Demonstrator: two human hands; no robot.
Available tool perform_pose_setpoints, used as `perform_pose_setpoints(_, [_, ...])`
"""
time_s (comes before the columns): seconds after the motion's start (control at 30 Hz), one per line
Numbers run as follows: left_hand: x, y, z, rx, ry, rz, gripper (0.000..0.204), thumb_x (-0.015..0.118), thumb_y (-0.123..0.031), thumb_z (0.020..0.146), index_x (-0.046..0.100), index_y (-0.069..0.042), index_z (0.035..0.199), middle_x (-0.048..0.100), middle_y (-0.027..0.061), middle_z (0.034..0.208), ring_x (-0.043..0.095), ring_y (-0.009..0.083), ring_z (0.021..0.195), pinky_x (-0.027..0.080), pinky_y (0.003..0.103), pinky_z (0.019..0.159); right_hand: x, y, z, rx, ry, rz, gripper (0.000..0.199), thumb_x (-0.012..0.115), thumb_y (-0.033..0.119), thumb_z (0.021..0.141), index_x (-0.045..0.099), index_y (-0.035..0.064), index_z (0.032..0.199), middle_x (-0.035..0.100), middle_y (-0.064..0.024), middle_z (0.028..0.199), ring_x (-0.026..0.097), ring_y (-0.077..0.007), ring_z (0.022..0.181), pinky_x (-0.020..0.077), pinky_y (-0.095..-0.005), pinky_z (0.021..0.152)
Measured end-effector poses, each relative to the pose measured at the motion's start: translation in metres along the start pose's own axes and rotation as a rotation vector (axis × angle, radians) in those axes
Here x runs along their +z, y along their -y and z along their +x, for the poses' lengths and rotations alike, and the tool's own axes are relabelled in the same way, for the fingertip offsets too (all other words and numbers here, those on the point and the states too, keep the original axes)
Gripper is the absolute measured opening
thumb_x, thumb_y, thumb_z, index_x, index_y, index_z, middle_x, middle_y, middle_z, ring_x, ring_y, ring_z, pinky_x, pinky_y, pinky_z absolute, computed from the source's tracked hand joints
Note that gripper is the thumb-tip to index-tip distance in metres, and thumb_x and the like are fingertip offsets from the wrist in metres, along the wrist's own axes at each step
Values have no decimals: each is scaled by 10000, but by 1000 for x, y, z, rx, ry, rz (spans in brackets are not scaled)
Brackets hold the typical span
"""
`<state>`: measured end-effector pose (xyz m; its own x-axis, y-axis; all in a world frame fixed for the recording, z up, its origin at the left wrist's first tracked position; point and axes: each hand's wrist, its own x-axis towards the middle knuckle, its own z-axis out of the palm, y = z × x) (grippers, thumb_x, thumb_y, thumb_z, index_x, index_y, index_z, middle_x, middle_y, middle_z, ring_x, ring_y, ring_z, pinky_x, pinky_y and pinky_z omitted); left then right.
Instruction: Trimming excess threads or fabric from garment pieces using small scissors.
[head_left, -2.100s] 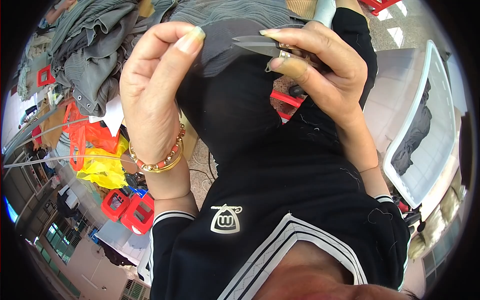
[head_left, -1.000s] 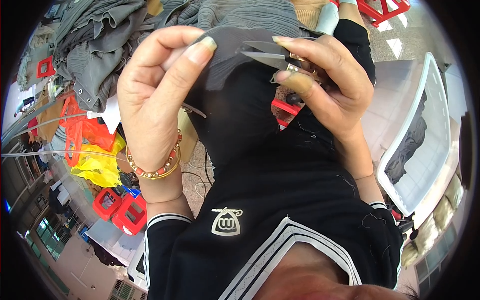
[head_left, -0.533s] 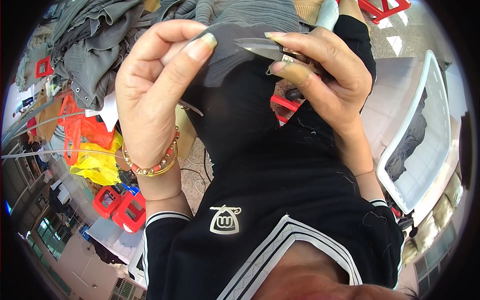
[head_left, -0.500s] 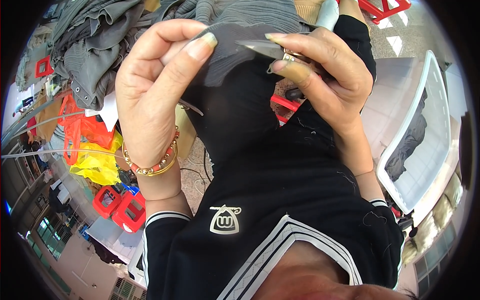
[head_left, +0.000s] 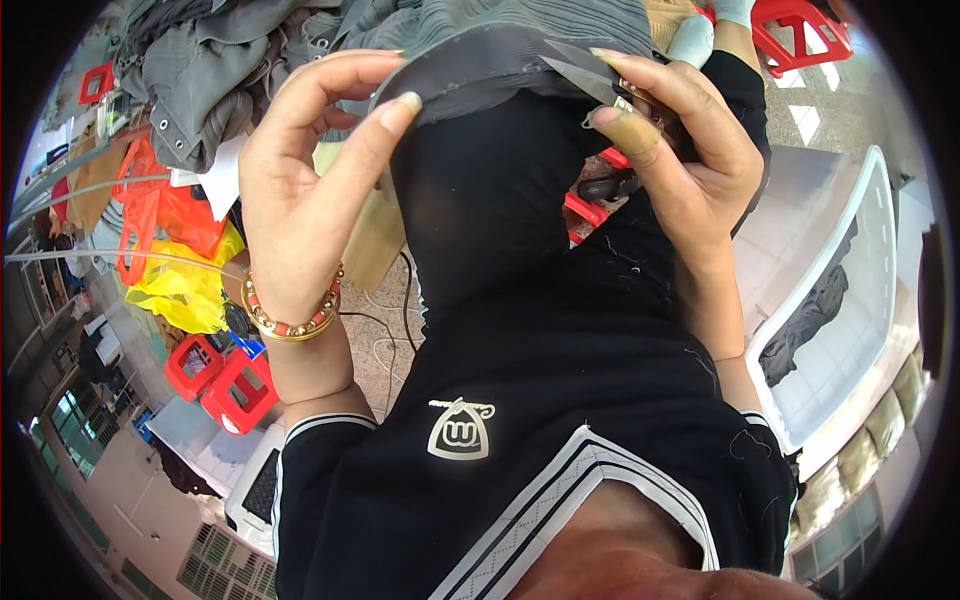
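Observation:
My right hand grips a pair of thread snips, fingers wrapped round the handles. Its two pointed blades are spread, at the right end of a dark band on a grey ribbed knit garment. A tan covering wraps my right thumb. My left hand is at the left end of that band, thumb and forefinger apart with grey fabric showing between their tips. The band lies curved across my black-clad thigh, while the rest of the garment spreads beyond it.
Grey garments with eyelets are heaped at the far left. Below them are an orange plastic bag, a yellow bag and red stools. A white bin with dark cloth stands right; another red stool is far right.
The garment edge has come down onto my thigh and lies flatter. My hands have moved apart, the left fingers have opened from their pinch, and the snips' blades have spread.

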<state>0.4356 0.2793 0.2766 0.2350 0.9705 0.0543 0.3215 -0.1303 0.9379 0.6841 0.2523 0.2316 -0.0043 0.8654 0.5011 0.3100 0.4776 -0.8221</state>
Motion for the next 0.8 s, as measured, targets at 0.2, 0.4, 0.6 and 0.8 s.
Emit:
perform_pose_setpoints(0.2, [-3,-1,-5,-96,1,-358,165,645,-50,923,666,19,1072,670,20,963,606,66,911,469,200,815,4,10,6,-107,81,-78,344,809,57,719,728,37,1053,600,-20,727,515,-89,598,382,-222,522])
perform_pose_setpoints(0.4, [-2,-2,0,-139,46,-461,180,618,-94,951,658,16,1088,669,12,960,611,61,885,475,201,822,11,17,8,-86,108,-75,377,812,67,719,720,49,1084,601,-23,731,523,-90,602,394,-219,525])
perform_pose_setpoints(0.6, [-4,5,-1,-156,79,-557,214,602,-125,968,638,13,1128,669,14,976,614,57,897,476,207,827,13,13,8,-114,138,-91,391,822,71,707,719,51,1084,597,-24,735,513,-86,589,389,-220,515])
perform_pose_setpoints(0.8, [-9,15,4,-198,103,-574,225,558,-105,980,627,20,1153,680,65,1035,647,94,935,500,223,860,16,23,11,-154,130,-121,404,834,85,694,720,48,1079,574,-15,693,502,-87,560,392,-225,490])
